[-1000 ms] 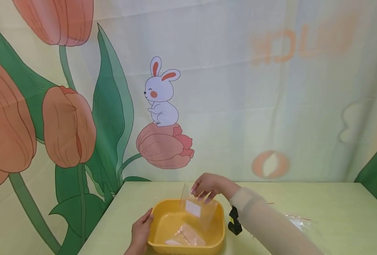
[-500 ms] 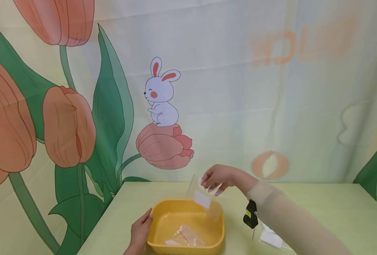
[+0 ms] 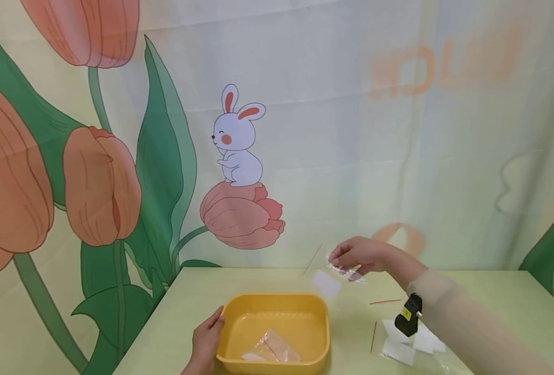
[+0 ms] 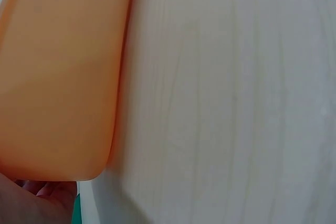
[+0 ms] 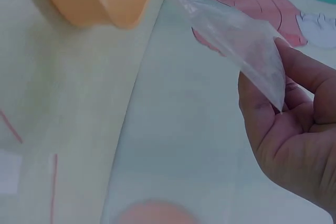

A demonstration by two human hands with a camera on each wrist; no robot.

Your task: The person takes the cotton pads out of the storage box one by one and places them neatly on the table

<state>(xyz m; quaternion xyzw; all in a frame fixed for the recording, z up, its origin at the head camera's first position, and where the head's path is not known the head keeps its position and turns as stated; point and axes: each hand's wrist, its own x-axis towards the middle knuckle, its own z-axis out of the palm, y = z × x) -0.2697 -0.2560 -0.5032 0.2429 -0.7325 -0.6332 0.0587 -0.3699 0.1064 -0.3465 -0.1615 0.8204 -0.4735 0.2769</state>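
Note:
My left hand [image 3: 205, 338] grips the left wall of a yellow plastic basin [image 3: 321, 333], thumb at the rim. In the left wrist view the basin's outer side [image 4: 63, 77] fills the left, with part of the hand [image 4: 37, 200] below it. My right hand [image 3: 363, 256] pinches a clear zip bag [image 3: 326, 284] by one corner, a white slip showing in it. The right wrist view has the bag [image 5: 236, 38] hanging slantwise from thumb and fingers. Inside the basin lies another clear bag [image 3: 277, 346] with pinkish and white contents.
Several clear bags with white slips [image 3: 399, 351] and red seal lines lie on the table [image 3: 178, 307] to the right, partly under the right forearm. A black wrist camera [image 3: 409, 315] sits on that sleeve. Behind the table hangs a printed cloth [image 3: 324, 156] with tulips and a rabbit.
My right hand has moved right, carrying the zip bag from over the basin to beyond its far right corner. The left hand and basin have stayed put.

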